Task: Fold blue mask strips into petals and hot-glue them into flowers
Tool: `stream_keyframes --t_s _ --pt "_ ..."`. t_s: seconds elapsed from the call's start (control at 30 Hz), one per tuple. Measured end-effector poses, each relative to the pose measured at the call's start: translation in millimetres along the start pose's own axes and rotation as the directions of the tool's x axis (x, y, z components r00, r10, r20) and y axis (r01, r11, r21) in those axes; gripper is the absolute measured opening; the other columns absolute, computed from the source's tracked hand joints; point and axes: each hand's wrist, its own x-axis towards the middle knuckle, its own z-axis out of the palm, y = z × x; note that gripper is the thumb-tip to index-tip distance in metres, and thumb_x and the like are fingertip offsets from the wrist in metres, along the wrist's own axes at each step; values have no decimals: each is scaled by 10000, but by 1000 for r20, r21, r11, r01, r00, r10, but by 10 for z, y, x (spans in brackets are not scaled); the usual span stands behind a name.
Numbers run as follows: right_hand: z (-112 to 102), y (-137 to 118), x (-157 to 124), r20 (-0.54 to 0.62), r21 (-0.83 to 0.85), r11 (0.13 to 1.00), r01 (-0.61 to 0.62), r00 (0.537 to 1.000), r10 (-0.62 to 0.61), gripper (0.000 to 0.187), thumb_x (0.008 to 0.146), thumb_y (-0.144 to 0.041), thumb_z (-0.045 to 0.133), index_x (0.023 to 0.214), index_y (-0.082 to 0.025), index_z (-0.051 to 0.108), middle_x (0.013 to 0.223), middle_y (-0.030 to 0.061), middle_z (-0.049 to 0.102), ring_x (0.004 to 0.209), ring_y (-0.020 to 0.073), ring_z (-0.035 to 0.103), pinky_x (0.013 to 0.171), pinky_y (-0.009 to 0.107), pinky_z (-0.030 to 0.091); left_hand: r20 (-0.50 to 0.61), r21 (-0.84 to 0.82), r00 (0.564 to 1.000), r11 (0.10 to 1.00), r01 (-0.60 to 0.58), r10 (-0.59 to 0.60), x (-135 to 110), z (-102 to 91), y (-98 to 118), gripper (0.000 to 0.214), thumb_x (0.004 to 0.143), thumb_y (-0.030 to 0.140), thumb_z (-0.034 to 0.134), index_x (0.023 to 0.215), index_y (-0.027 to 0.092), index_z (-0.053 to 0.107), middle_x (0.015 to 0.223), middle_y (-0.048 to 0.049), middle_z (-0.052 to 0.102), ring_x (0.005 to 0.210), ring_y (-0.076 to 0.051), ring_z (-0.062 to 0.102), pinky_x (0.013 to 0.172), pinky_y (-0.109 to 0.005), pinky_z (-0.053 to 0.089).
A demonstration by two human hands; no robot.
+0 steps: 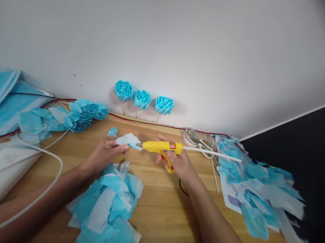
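My right hand (176, 161) grips a yellow hot glue gun (159, 147) by its handle, with a long white glue stick (215, 153) jutting out of its back end. The gun's metal nozzle points left and meets a small white and blue fabric petal (130, 139). That petal is pinched between the thumb and fingers of my left hand (113, 149). Just below lies a loose pile of blue and white fabric pieces (113, 203). A small folded blue piece (112, 131) rests on the table behind my left hand.
Three blue fabric roses (142, 99) on sticks lean against the wall. More blue flowers (86, 113) lie at the left, near a white cable (57, 166). Scissors (196, 138) sit behind my right hand. Fabric scraps (257, 189) cover the right table edge.
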Motion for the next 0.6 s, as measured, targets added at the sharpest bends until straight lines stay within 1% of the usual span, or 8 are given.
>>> stream_keyframes --t_s 0.13,0.27,0.43,0.6 --pt "17 -31 -2 -14 -17 1000 -6 1000 6 654 879 -548 554 1412 -169 531 676 8 629 506 95 457 424 203 363 -27 -5 999 1000 26 -26 -7 6 21 265 696 415 707 553 193 686 605 -27 675 651 -184 590 656 -282 482" --pt "31 -30 0 -16 -4 1000 4 1000 -4 642 881 -545 555 1403 -172 538 662 1 615 505 94 452 421 200 357 -19 -4 999 999 50 -50 -17 10 47 280 684 435 724 549 192 693 600 -29 674 641 -187 597 653 -287 487" --pt "36 -18 5 -18 -14 1000 1 1000 -2 655 879 -561 550 1396 -159 543 657 -1 606 496 94 432 420 206 357 -13 11 999 999 38 -37 -21 11 52 279 695 430 717 545 195 697 581 -22 666 622 -180 588 637 -279 482" --pt "34 -12 9 -18 -8 1000 -6 1000 6 614 882 -537 557 1373 -168 566 657 -5 605 506 94 446 435 206 373 -8 -7 998 998 56 -56 -21 15 64 275 689 428 717 548 192 706 578 -21 662 603 -164 579 623 -263 472"
